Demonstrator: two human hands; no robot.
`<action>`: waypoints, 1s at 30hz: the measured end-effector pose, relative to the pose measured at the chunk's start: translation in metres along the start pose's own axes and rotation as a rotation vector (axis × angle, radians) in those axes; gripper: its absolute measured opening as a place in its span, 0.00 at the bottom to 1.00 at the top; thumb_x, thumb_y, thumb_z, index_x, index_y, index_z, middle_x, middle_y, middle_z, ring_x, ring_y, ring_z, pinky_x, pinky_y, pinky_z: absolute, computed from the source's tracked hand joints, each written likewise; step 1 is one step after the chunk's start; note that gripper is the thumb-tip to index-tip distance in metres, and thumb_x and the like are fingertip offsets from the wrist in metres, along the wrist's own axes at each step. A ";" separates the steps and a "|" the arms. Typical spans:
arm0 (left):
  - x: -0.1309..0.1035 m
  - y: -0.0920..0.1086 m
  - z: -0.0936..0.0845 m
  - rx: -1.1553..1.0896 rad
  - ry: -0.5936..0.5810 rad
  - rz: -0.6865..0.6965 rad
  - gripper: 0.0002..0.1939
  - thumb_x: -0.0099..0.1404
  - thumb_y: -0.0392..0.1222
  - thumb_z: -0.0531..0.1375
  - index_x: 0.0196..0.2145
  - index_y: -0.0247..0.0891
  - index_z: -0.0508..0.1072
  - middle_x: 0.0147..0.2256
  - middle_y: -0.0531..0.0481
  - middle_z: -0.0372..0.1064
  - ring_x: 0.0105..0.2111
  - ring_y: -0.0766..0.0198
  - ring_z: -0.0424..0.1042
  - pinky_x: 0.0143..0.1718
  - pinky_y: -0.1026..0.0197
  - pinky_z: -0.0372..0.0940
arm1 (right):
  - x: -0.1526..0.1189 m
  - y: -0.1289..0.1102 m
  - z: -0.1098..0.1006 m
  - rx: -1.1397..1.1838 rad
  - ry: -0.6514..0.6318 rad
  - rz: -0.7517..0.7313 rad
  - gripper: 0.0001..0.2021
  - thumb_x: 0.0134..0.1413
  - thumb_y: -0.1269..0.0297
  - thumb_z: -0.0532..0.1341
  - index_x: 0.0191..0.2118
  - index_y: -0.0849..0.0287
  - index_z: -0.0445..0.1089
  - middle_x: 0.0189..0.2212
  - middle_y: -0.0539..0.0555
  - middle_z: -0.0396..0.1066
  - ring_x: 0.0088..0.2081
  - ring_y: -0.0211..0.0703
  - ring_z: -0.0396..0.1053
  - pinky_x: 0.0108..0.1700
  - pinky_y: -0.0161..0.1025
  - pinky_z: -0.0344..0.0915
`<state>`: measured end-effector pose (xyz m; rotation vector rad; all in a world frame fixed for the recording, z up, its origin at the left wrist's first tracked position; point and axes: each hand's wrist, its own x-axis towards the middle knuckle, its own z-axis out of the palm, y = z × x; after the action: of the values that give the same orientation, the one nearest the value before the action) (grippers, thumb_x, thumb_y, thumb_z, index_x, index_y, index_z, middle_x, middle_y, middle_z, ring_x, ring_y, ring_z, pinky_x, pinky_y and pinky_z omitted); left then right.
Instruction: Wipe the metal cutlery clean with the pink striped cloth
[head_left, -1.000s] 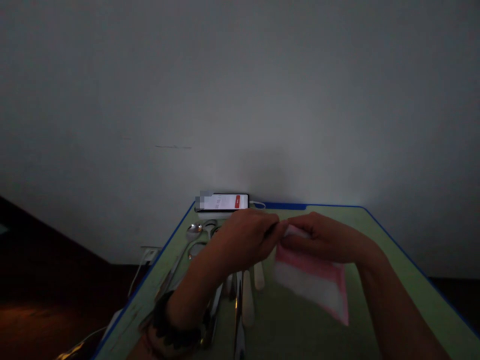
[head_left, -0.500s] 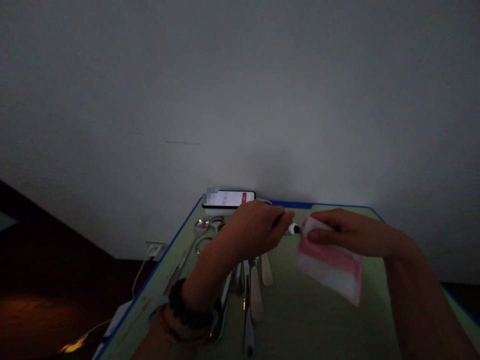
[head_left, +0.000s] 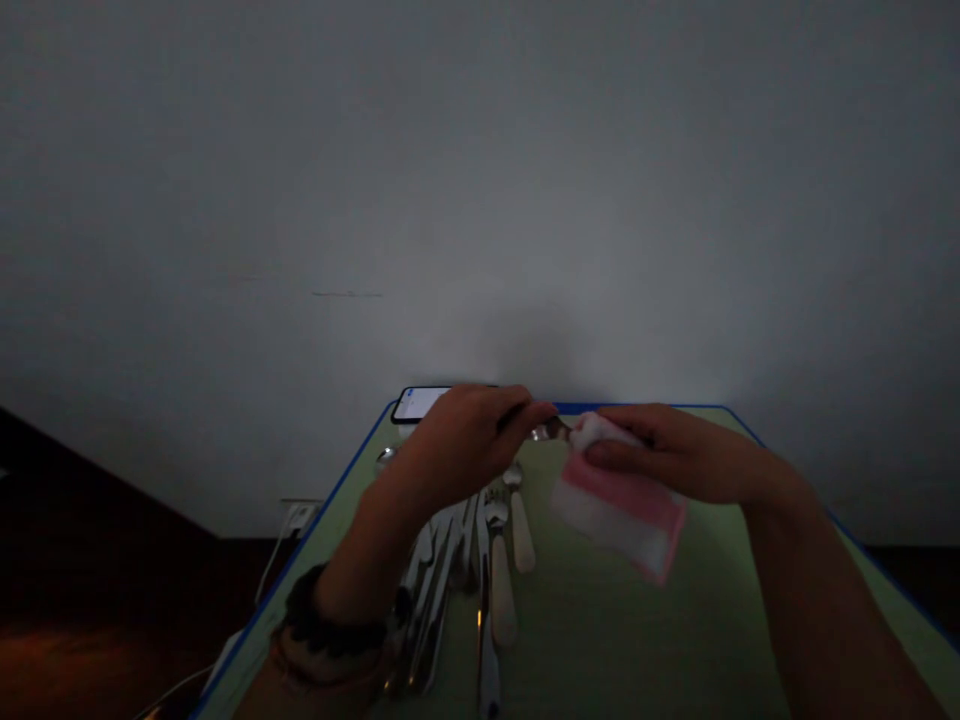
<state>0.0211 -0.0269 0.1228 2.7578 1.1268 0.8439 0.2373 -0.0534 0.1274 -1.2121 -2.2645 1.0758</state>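
My left hand (head_left: 469, 440) is closed, pinching one end of a shiny piece of metal cutlery (head_left: 551, 429); whether it is a spoon or a fork is hidden. A pink and white cloth (head_left: 622, 515) is gripped in my right hand (head_left: 667, 450) and wraps the cutlery's other end. Both hands are above the table, close together. Below and left of the cloth lie a fork with a cream handle (head_left: 503, 590), a spoon with a cream handle (head_left: 523, 535) and a table knife (head_left: 484, 620).
Several more metal pieces of cutlery (head_left: 435, 610) lie under my left forearm. Behind my left hand, a phone (head_left: 414, 404) rests at the back of the green table (head_left: 637, 650), which has a blue edge. A wall (head_left: 570, 200) rises behind it. A socket (head_left: 298, 517) with a cable is at left.
Both hands and the cloth appear further left, partly because the view shifted. More metal shows between the hands. My left hand now covers more of the phone.
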 end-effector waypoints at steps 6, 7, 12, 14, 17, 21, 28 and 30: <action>-0.001 0.002 0.000 -0.260 0.138 -0.098 0.16 0.63 0.42 0.54 0.48 0.36 0.61 0.25 0.55 0.68 0.21 0.72 0.64 0.23 0.70 0.58 | -0.009 0.004 -0.010 0.062 0.053 0.047 0.16 0.52 0.52 0.55 0.38 0.59 0.66 0.28 0.51 0.67 0.27 0.37 0.62 0.24 0.31 0.58; -0.001 0.003 -0.002 -0.319 0.152 -0.100 0.18 0.62 0.42 0.55 0.49 0.36 0.60 0.27 0.54 0.69 0.24 0.71 0.67 0.24 0.70 0.60 | -0.010 0.004 -0.010 0.089 0.070 0.047 0.15 0.51 0.52 0.55 0.37 0.59 0.66 0.27 0.51 0.66 0.26 0.36 0.61 0.24 0.30 0.57; -0.008 0.002 -0.017 -0.608 0.043 -0.040 0.17 0.58 0.43 0.60 0.46 0.41 0.67 0.38 0.50 0.72 0.35 0.66 0.72 0.31 0.68 0.66 | -0.016 0.008 -0.013 0.299 0.078 0.067 0.16 0.51 0.51 0.56 0.37 0.59 0.66 0.27 0.51 0.65 0.24 0.35 0.62 0.22 0.30 0.57; -0.009 0.001 -0.020 -0.620 -0.016 -0.025 0.18 0.56 0.42 0.62 0.45 0.43 0.69 0.37 0.52 0.73 0.33 0.66 0.72 0.33 0.67 0.67 | -0.016 0.008 -0.012 0.295 0.035 0.067 0.15 0.50 0.52 0.56 0.36 0.60 0.66 0.27 0.51 0.66 0.24 0.35 0.61 0.23 0.30 0.58; -0.008 0.003 -0.017 -0.512 -0.069 -0.009 0.18 0.55 0.41 0.63 0.45 0.44 0.70 0.35 0.53 0.73 0.32 0.66 0.72 0.32 0.67 0.67 | -0.009 0.004 -0.008 0.135 0.001 0.029 0.13 0.49 0.55 0.58 0.34 0.61 0.67 0.24 0.49 0.65 0.24 0.34 0.59 0.23 0.30 0.56; -0.003 0.011 -0.009 -0.378 -0.035 0.041 0.17 0.56 0.39 0.62 0.45 0.42 0.71 0.31 0.52 0.72 0.29 0.68 0.70 0.30 0.68 0.66 | 0.002 -0.001 0.001 -0.041 0.078 -0.065 0.13 0.50 0.56 0.57 0.33 0.62 0.68 0.24 0.48 0.63 0.25 0.33 0.56 0.25 0.30 0.55; 0.000 0.005 -0.007 -0.574 0.165 0.053 0.15 0.55 0.41 0.63 0.41 0.40 0.71 0.45 0.46 0.68 0.37 0.65 0.70 0.32 0.67 0.68 | 0.004 -0.011 0.006 0.075 0.115 -0.127 0.15 0.54 0.53 0.53 0.35 0.60 0.65 0.24 0.47 0.60 0.23 0.32 0.54 0.22 0.29 0.51; -0.001 0.002 -0.006 -0.699 0.228 0.011 0.12 0.57 0.39 0.62 0.41 0.38 0.70 0.47 0.45 0.67 0.41 0.61 0.70 0.37 0.63 0.69 | 0.001 -0.011 0.003 0.080 0.120 -0.114 0.16 0.53 0.52 0.54 0.36 0.60 0.66 0.24 0.48 0.61 0.24 0.32 0.56 0.22 0.29 0.52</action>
<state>0.0189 -0.0293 0.1278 2.1276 0.6536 1.2788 0.2287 -0.0581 0.1339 -1.0727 -2.1508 1.0141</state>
